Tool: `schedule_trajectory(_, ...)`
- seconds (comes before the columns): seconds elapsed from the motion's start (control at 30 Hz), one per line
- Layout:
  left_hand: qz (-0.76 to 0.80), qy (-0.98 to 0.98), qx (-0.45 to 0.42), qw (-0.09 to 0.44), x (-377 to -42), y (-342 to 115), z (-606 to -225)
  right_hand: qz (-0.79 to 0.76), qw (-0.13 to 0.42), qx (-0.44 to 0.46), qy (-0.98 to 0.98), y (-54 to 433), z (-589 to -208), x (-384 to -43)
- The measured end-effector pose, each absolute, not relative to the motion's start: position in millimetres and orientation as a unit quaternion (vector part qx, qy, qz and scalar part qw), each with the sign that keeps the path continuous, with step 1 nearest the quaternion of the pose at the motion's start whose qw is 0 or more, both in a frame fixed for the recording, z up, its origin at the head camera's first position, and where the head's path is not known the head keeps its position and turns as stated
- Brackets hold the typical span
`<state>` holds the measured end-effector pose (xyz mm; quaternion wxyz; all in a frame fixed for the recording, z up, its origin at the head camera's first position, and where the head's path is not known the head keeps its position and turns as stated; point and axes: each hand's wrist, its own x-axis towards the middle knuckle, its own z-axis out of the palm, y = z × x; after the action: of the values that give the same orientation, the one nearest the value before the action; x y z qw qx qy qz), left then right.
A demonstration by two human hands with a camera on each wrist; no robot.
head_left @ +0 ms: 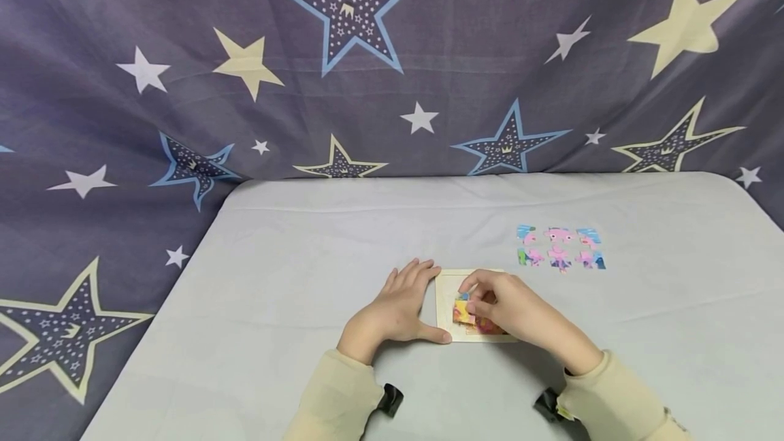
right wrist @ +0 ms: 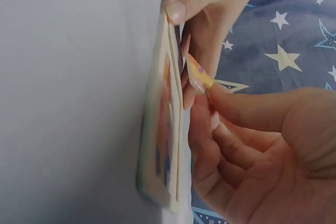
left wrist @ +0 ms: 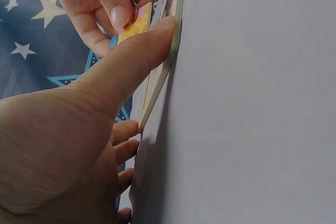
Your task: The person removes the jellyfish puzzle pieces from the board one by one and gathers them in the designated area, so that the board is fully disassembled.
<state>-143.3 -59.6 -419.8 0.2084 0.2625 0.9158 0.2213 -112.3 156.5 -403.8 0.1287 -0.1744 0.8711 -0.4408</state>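
Note:
A shallow, pale puzzle tray (head_left: 444, 301) lies on the table in front of me. My left hand (head_left: 397, 308) rests at its left side with fingers extended, thumb on the near left corner and fingertips by the far left one. Between thumb and fingers, my right hand (head_left: 520, 305) pinches a yellow puzzle piece (head_left: 463, 312), also seen tilted above the tray in the right wrist view as a yellow and pink piece (right wrist: 198, 74). A red and orange picture part (head_left: 488, 327) shows in the tray's lower area, partly hidden by the right hand.
Several pink and blue puzzle pieces (head_left: 559, 259) lie in two spaced rows beyond the tray to the right. A pale cloth (head_left: 275, 278) covers the table. Behind it hangs a dark curtain (head_left: 447, 39) with stars.

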Motion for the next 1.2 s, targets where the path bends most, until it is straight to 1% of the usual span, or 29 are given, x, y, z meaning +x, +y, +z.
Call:
schedule_trajectory(0.47, 0.224, 0.915, 0.265, 0.206, -143.7, -59.9, -421.1, -0.439, 0.115, -0.164, 0.876, 171.1, -398.6, -118.3)
schedule_trajectory(0.83, 0.223, 0.916, 0.262, 0.205, -143.4, -59.6, -420.6, -0.441, 0.132, -0.132, 0.878, 180.0, -395.3, -121.5)
schedule_trajectory(1.2, 0.224, 0.916, 0.261, 0.206, -142.8, -59.1, -419.7, -0.422, 0.109, -0.121, 0.892, 195.4, -389.1, -125.6)
